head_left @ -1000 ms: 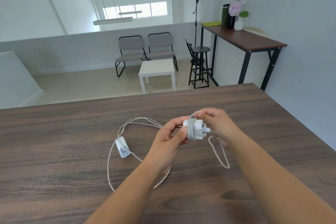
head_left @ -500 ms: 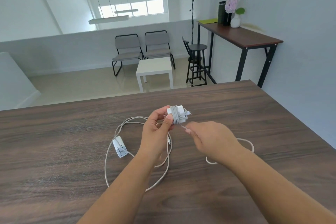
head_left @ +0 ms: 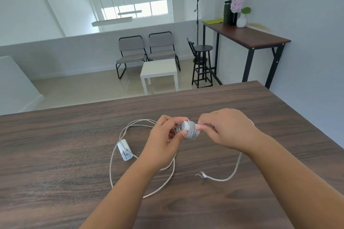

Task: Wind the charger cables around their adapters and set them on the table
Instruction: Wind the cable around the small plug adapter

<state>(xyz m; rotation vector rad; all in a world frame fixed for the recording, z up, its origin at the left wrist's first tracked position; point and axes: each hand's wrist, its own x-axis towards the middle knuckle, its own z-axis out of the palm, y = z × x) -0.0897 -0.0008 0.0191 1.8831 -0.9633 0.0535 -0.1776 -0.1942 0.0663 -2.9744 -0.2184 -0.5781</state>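
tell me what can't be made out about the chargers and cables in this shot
- Head view: the held adapter is mostly covered by cable coils and by the left hand and right hand, so its prongs and each grip cannot be read.
- The loose cable tail passes behind the right wrist, hiding its route to the coil.
- Its connector tip is too small to identify.
- The second adapter lies on the table; its cable runs under the left forearm.

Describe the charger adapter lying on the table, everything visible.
The small white plastic charger adapter lies flat on the dark wood-grain table, left of the left hand, untouched. Two metal prongs show on its near end. Its thin white cable is unwound, looping loosely across the tabletop around it and under the left forearm.
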